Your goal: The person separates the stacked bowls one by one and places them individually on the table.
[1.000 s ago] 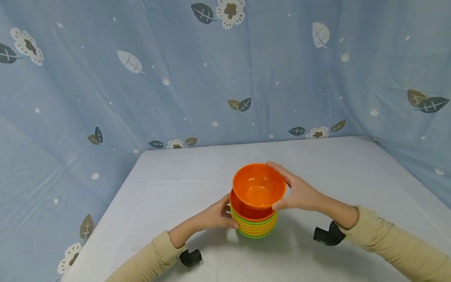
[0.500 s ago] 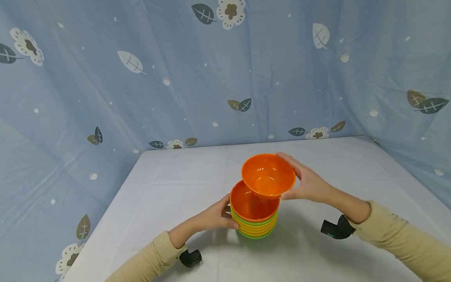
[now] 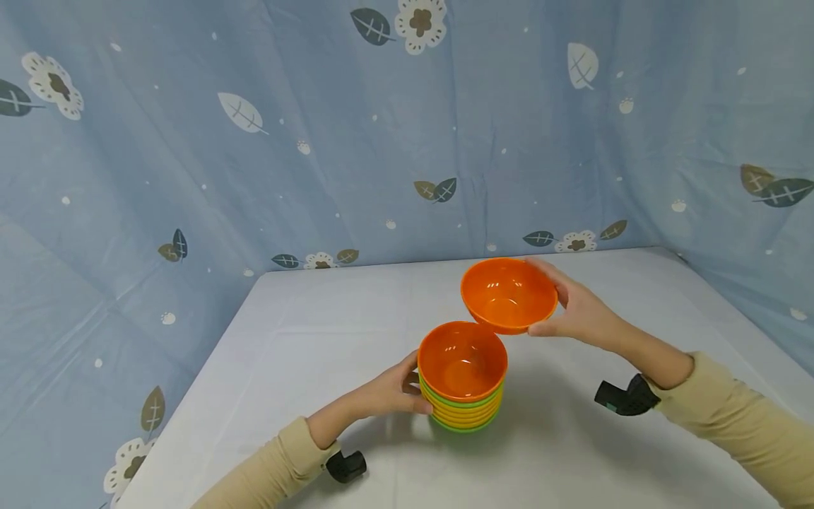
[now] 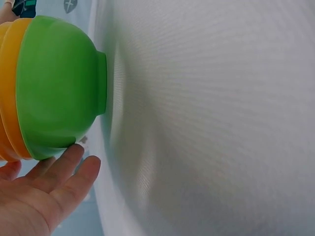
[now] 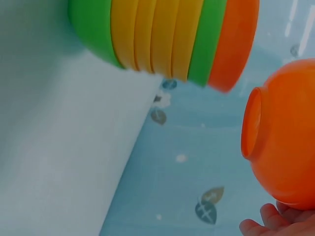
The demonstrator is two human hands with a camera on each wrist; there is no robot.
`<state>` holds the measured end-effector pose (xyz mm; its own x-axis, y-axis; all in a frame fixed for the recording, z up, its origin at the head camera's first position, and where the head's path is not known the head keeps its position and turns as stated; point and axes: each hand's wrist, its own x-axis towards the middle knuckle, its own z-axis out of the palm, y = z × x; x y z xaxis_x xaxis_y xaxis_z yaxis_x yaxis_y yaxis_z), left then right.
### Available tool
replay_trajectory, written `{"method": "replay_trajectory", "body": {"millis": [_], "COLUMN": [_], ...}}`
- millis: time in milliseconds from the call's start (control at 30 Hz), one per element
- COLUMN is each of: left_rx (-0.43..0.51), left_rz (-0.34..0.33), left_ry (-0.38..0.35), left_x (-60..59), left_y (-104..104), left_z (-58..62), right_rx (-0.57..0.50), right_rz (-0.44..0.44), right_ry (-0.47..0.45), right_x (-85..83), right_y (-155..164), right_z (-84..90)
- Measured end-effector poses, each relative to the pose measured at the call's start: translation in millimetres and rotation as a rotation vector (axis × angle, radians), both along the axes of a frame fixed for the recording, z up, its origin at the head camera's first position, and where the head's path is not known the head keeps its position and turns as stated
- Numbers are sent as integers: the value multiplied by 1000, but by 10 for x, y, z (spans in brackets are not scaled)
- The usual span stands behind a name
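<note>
1. Head view: right hand (image 3: 575, 309) grips one orange bowl (image 3: 509, 293), lifted clear, far right of the bowl stack (image 3: 462, 382); left hand (image 3: 394, 389) steadies the stack, mid-table (image 3: 305, 339).
2. Left wrist: relaxed fingers (image 4: 59, 172) touch the green bottom bowl (image 4: 59, 88).
3. Right wrist: fingertips (image 5: 275, 221) under the orange bowl; several remain stacked.
</note>
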<state>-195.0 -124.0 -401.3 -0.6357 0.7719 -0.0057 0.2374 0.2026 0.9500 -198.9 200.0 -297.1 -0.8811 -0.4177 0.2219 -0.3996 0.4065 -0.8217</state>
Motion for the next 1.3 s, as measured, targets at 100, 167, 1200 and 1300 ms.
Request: {"method": "replay_trajectory", "body": {"millis": [100,167,1200,1300], "left_rx": [0,-2,6,13], "left_rz": [-4,-4,-17,-27], "left_ry": [-4,-3,-1,-3], "left_x": [-1,-2,-20,-19], "left_y": [2,1,-15,-15], "left_z": [3,2,-18,-18], "right_rx": [4,13,40,42], "right_rz": [-30,-52,-270,-284], "right_ry": [-7,-9,-38,-28], "right_x": [-55,-88,-579,-621], "right_y": [77,122,658,701], "right_z": [-11,-24,-321,-363]}}
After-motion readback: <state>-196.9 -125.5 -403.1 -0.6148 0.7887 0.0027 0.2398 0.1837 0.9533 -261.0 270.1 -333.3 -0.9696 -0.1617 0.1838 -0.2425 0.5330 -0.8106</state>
